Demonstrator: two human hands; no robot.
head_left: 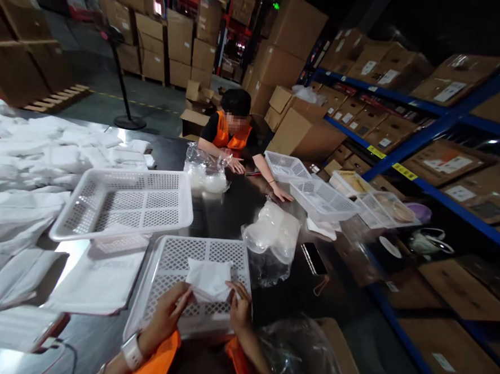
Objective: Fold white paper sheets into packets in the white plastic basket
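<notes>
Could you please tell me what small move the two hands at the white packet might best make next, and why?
Perhaps ease the hands slightly apart to straighten the near edge: the white packet looks creased there, and the left hand and right hand already have their fingers at its opposite sides, above the white basket.

Passage: strip of bare desk [230,221] between far wrapped bundle [210,180] and near wrapped bundle [273,231]. Obstacles: ahead and left of the hands [240,309], basket [184,204] with raised walls; to the right, near wrapped bundle, then phone [314,260]; beyond, co-worker's hand [281,193].
</notes>
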